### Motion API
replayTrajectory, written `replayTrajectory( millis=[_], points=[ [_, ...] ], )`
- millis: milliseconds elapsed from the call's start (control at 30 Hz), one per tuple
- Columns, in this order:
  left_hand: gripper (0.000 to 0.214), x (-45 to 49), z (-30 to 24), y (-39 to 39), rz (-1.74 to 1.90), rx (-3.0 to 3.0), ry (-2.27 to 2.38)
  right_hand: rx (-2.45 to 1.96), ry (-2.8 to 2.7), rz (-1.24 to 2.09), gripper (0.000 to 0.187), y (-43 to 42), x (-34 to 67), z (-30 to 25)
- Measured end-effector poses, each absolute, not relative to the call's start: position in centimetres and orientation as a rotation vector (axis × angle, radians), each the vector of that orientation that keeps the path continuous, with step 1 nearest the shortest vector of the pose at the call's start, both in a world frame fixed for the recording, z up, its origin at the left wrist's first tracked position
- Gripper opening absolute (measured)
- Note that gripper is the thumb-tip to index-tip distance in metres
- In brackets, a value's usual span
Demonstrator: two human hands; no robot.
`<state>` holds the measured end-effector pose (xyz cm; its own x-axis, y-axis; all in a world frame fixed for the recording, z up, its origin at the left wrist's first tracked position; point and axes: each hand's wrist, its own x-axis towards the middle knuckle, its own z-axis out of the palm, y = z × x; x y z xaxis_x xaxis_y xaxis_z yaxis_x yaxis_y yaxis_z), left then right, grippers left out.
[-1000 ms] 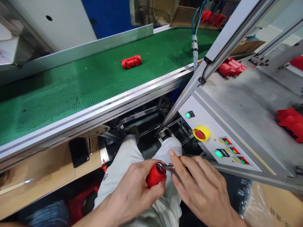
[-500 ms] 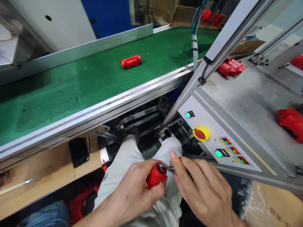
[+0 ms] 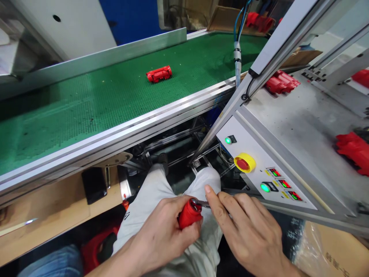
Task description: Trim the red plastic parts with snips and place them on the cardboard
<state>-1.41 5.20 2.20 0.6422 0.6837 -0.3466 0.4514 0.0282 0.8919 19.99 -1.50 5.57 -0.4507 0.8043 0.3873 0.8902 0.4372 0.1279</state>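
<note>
My left hand (image 3: 164, 234) grips a red cylindrical plastic part (image 3: 189, 214) above my white-trousered thigh, its open end turned up and to the right. My right hand (image 3: 248, 231) pinches a slim metal hand tool (image 3: 203, 204), and the tool's tip reaches into that open end. The fingers hide most of the tool, so I cannot tell its exact kind. Another red plastic part (image 3: 158, 74) lies on its side on the green conveyor belt (image 3: 86, 115), beyond my hands.
An aluminium belt frame (image 3: 115, 132) runs beside my knees. To the right stands a control panel (image 3: 259, 165) with a yellow-ringed red stop button (image 3: 243, 163). Red parts lie on a steel worktop (image 3: 305, 111). A cardboard box (image 3: 331, 250) sits at lower right.
My right hand has moved left and closer to the red part, covering more of the metal tool. The left hand's grip is unchanged, and the head view has shifted slightly.
</note>
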Motion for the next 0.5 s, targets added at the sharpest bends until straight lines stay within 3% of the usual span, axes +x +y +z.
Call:
replayTrajectory(
  millis=[233, 500],
  points=[
    [0.019, -1.32, 2.28, 5.26, 0.222, 1.578, 0.943, -1.47, -2.46, -0.441, 0.047, -1.4, 20.21, 5.37],
    [0.018, -1.37, 2.25, 5.25, 0.214, 1.562, 0.933, -1.457, -2.48, -0.418, 0.042, -1.21, 19.94, 5.93]
  ],
)
